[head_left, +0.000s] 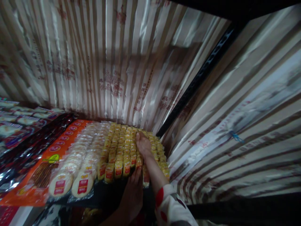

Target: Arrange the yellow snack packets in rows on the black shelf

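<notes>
Rows of small yellow snack packets (119, 147) stand packed on a shelf. My right hand (142, 143) reaches over them from the front and rests on the right-hand rows, its fingers tucked down among the packets and hidden. My arm runs back to a white sleeve with red spots (169, 205). My left hand (132, 195) is lower, in shadow at the shelf's front edge. Its fingers stretch up flat against the front packets (138, 163).
Left of the yellow packets lie clear bags of round pale cakes (80, 166), then a long orange pack (56, 150) and dark shiny packs (28, 147). Striped glossy wrapping (113, 62) covers the back and the right side. A dark shelf post (199, 75) runs diagonally.
</notes>
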Available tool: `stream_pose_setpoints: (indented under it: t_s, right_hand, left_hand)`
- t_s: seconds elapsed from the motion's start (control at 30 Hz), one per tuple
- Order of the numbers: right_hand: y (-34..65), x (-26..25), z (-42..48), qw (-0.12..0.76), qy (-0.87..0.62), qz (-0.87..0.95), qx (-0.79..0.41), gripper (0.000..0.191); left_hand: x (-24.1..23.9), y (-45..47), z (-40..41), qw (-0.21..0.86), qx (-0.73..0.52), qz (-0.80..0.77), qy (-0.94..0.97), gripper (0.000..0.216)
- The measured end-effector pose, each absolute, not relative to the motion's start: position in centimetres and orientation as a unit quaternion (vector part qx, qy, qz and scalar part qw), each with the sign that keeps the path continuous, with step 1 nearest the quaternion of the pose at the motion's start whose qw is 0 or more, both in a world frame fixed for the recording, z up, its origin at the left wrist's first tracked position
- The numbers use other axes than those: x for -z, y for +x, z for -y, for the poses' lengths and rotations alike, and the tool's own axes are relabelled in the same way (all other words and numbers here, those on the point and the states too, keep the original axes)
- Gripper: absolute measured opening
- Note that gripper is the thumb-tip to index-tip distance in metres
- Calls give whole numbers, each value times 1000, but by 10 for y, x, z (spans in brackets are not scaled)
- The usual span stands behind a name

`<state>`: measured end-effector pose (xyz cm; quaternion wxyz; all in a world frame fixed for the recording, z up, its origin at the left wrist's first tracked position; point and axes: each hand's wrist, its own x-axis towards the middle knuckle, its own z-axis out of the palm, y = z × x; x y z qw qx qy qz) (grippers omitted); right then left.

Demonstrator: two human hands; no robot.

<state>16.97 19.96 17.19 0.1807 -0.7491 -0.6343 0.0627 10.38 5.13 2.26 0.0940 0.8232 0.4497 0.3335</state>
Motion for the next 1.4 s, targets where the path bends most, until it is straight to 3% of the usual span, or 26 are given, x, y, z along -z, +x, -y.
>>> stream_pose_setpoints:
  t_s: [0.17,0.3,0.37,0.47,0.53,0.7,0.83,1.4]
  right_hand:
    - [169,-171,-226,184,-732,650,-87,41]
    - [171,-168,-229,201,-719,658,-97,39]
    - [178,-168,-214,269,-713,644,-74,42]
    - [191,-164,-166,441,-685,580,-2,44]
    - [197,-153,-123,487,-674,555,23,41]
    - [197,-102,-32,419,-698,581,26,32]
    - [189,-71,-14,367,-724,584,4,37]
    - [183,-69,-32,390,-718,576,28,32]
  left_hand:
    - [-24,104,-52,31,-324,-451,831,67]
    - [-31,101,-52,43,-307,-445,840,68]
    - [-34,99,-52,57,-304,-444,841,68]
    - [-34,99,-53,59,-307,-443,840,68]
    - [-32,100,-53,47,-314,-442,839,65]
    - [-27,100,-56,27,-328,-438,837,54]
    - [-31,97,-56,42,-315,-439,840,50]
    - [-40,92,-53,22,-291,-431,854,49]
